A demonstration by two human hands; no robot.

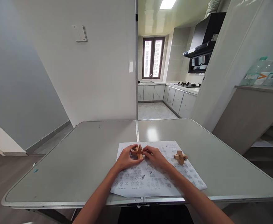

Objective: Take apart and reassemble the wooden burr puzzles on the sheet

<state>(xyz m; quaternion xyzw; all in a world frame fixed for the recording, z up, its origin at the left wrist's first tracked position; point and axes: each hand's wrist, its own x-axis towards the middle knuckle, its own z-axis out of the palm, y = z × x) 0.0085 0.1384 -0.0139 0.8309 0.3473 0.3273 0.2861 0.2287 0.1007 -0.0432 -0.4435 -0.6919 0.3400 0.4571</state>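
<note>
A cross-shaped wooden burr puzzle [139, 152] is held just above a printed sheet. Around its left side curl the fingers and thumb of my left hand [127, 157]. My right hand [154, 156] pinches the right end of the same puzzle between thumb and fingertips; its other fingers are bent. A second wooden burr puzzle [180, 157], with a dark mark on one block end, rests on the right part of the sheet, apart from both hands. The printed sheet [136, 190] shows rows of small puzzle diagrams, partly covered by my hands and forearms.
A grey folding table [64, 168] with a metal rim lies under the sheet. A small teal bit [35, 170] is near its left edge. Plastic bottles [258, 73] stand on a ledge at right. Beyond the table, a doorway opens onto a kitchen with a stove [188, 84].
</note>
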